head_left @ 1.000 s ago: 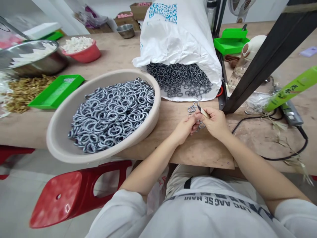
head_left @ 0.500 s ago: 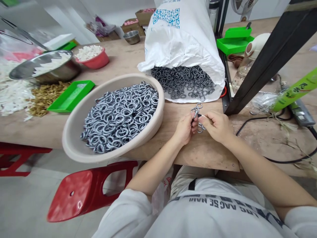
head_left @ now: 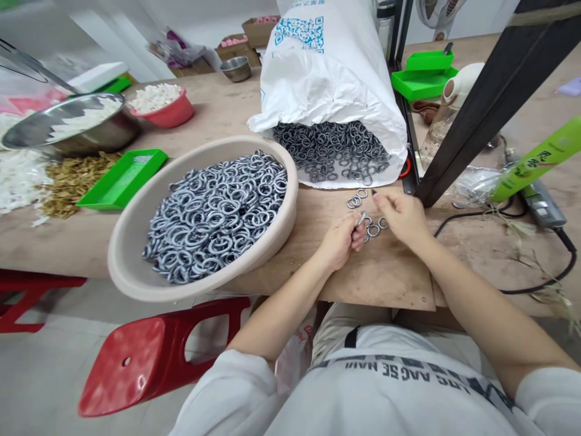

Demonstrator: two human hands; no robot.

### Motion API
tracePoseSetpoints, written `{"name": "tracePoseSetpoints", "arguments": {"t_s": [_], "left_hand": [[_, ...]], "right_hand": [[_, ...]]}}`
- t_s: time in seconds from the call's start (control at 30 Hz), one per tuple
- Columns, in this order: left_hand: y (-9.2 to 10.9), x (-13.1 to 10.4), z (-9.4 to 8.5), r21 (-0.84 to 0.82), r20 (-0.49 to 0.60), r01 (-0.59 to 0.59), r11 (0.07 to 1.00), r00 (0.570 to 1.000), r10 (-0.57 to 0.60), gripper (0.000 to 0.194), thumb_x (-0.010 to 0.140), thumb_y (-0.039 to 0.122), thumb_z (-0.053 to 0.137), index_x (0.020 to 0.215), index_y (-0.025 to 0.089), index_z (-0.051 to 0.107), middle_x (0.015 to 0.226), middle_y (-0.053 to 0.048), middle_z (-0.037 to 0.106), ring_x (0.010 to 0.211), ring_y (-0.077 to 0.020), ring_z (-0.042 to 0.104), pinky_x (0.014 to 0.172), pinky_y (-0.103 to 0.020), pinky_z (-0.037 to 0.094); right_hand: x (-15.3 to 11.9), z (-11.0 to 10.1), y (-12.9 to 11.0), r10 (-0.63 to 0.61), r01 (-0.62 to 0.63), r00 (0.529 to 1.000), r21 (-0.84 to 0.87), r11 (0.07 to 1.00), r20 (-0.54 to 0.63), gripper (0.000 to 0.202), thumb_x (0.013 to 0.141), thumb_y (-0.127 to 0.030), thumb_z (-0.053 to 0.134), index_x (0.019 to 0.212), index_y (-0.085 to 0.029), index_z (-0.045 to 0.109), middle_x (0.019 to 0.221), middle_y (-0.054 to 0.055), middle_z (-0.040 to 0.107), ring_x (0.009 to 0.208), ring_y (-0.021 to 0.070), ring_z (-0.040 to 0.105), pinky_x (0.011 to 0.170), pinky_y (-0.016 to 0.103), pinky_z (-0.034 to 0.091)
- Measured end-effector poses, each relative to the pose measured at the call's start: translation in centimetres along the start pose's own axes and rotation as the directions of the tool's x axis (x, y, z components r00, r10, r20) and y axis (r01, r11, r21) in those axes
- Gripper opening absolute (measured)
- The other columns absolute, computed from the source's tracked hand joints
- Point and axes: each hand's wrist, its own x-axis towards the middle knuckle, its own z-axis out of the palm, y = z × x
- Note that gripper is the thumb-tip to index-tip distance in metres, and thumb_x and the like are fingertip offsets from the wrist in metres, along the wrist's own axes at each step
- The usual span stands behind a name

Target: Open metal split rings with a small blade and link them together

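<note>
My left hand (head_left: 341, 241) is closed on a grey ring (head_left: 361, 218) that pokes out above its fingers. To its right, my right hand (head_left: 399, 217) pinches a small dark piece (head_left: 374, 192), too small to make out fully. Several loose rings (head_left: 373, 230) lie on the wooden table (head_left: 381, 278) between and just beyond my hands. A large beige basin (head_left: 118, 257) full of grey rings stands to the left. Behind my hands, a white sack (head_left: 336, 79) lies with its mouth open towards me, with many smaller-looking dark rings (head_left: 331, 148) inside.
A black metal post (head_left: 472, 109) rises right of my right hand, near a black cable and a green tube (head_left: 538, 158). Left of the basin are a green tray (head_left: 122, 178), a metal bowl (head_left: 97, 136) and a red bowl (head_left: 170, 114). A red stool (head_left: 127, 363) stands below.
My hands have moved apart; the dark piece in my right hand is now away from the ring in my left. More loose rings show between them.
</note>
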Motion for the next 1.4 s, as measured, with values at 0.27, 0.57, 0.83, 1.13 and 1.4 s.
{"name": "tracePoseSetpoints", "arguments": {"t_s": [0.27, 0.57, 0.83, 1.13, 1.4], "left_hand": [[1.1, 1.1, -1.7, -0.071, -0.229, -0.126, 0.99, 0.968, 0.107, 0.023, 0.08, 0.028, 0.066, 0.098, 0.014, 0.067, 0.078, -0.002, 0.067, 0.054, -0.006, 0.055, 0.053, -0.019, 0.046], [1.2, 1.4, -2.4, -0.173, -0.305, -0.035, 0.984, 0.952, -0.019, 0.016, 0.082, 0.026, 0.055, 0.087, 0.013, 0.063, 0.082, -0.004, 0.066, 0.059, -0.0082, 0.059, 0.046, -0.017, 0.044], [1.0, 0.3, -1.3, 0.045, 0.003, 0.233, 0.971, 0.972, -0.234, 0.046, 0.082, 0.06, 0.063, 0.075, 0.014, 0.058, 0.062, 0.0, 0.051, 0.044, -0.0049, 0.036, 0.038, -0.016, 0.016], [0.9, -0.1, -0.6, 0.048, 0.075, 0.052, 0.997, 0.996, -0.055, 0.026, 0.084, 0.036, 0.061, 0.071, 0.016, 0.049, 0.06, 0.002, 0.046, 0.046, -0.0052, 0.033, 0.043, -0.018, 0.019], [0.9, -0.1, -0.7, 0.027, -0.024, -0.008, 1.0, 1.0, 0.009, 0.021, 0.08, 0.031, 0.059, 0.07, 0.017, 0.047, 0.057, 0.004, 0.042, 0.046, -0.0054, 0.032, 0.044, -0.019, 0.021]], "right_hand": [[5.5, 1.9, 0.6, 0.039, 0.016, 0.987, -0.332, 0.943, 0.158, 0.034, 0.091, -0.046, 0.059, 0.114, -0.024, 0.07, 0.109, 0.011, 0.069, 0.093, 0.0282, 0.065, 0.073, 0.035, 0.044], [4.9, 1.6, 0.9, 0.055, 0.013, 0.981, -0.342, 0.939, 0.188, 0.026, 0.096, -0.032, 0.048, 0.103, -0.018, 0.069, 0.108, 0.014, 0.066, 0.091, 0.0283, 0.063, 0.077, 0.038, 0.044], [1.1, -1.4, -1.4, -0.231, 0.21, 0.954, 0.123, 0.97, 0.192, 0.029, 0.1, -0.038, 0.043, 0.087, -0.02, 0.061, 0.093, 0.006, 0.061, 0.088, 0.0203, 0.058, 0.079, 0.032, 0.042], [0.4, 1.0, -1.0, 0.051, -0.14, 0.986, 0.619, 0.773, 0.159, 0.025, 0.092, -0.047, 0.057, 0.094, -0.022, 0.064, 0.079, 0.0, 0.068, 0.068, 0.0168, 0.063, 0.067, 0.03, 0.048], [-1.2, -1.3, -2.5, -0.208, 0.173, 0.969, 0.239, 0.955, 0.129, 0.033, 0.098, -0.042, 0.049, 0.082, -0.022, 0.071, 0.08, 0.002, 0.071, 0.076, 0.0174, 0.063, 0.073, 0.029, 0.043]]}}
